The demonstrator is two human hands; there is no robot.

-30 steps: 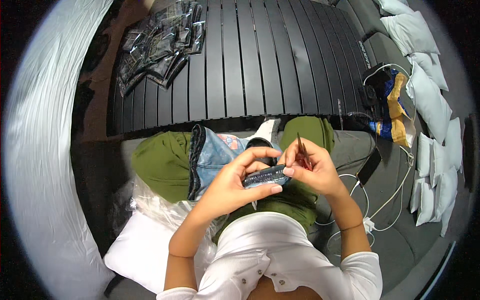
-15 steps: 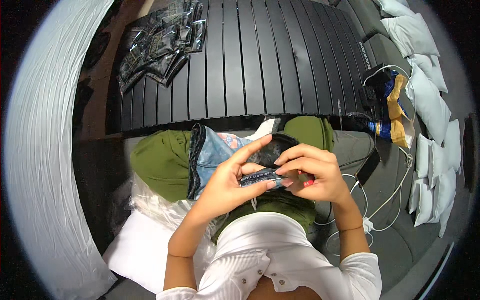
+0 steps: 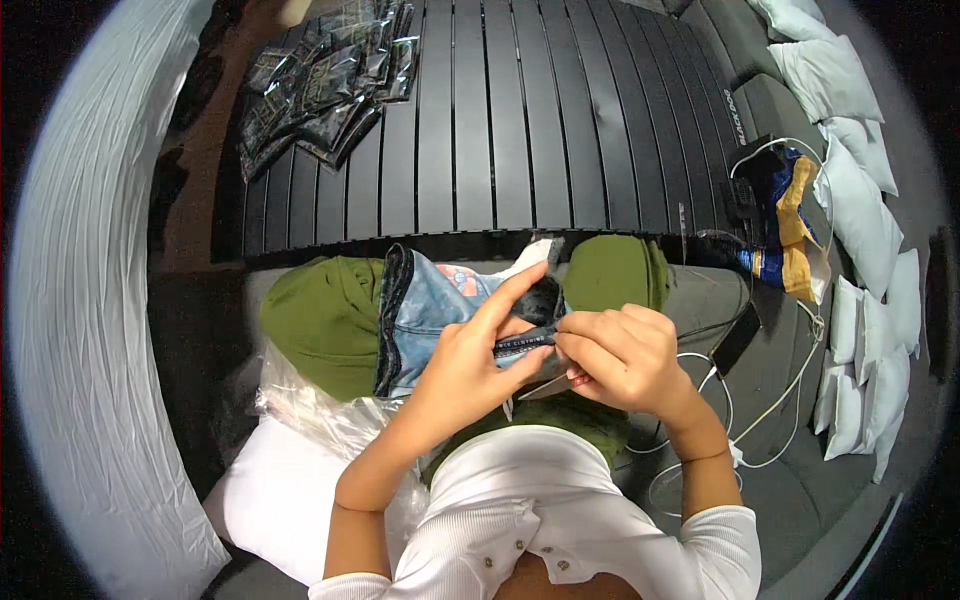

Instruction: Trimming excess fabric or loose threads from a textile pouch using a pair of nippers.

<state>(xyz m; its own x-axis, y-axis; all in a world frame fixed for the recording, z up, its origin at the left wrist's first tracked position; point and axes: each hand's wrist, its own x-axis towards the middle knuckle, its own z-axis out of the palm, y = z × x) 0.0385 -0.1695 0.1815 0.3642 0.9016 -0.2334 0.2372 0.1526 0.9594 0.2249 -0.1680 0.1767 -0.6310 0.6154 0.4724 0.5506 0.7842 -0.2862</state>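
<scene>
Across my lap lies a blue garment (image 3: 425, 325) with a dark, fuzzy-looking lining and a pink print. My left hand (image 3: 462, 365) holds its dark printed band (image 3: 522, 344) between thumb and fingers, with the index finger stretched out above it. My right hand (image 3: 622, 355) is closed in a pinch at the band's right end. A thin greyish pointed thing (image 3: 543, 388) shows below the right fingers, with a bit of red beside it. Its kind cannot be made out, and the closed fingers hide part of it.
Dark shiny packets (image 3: 325, 85) lie piled on the slatted black table (image 3: 520, 120) ahead. Clear plastic (image 3: 320, 405) and a white pillow (image 3: 270, 490) sit at my left. White cables (image 3: 770, 450), a dark phone-like thing (image 3: 737, 335) and a yellow-blue packet (image 3: 797, 235) are at my right.
My right hand has turned and its fingers have drawn together at the band's end. The thin pointed thing now shows below them. My left hand has shifted slightly right, keeping its hold.
</scene>
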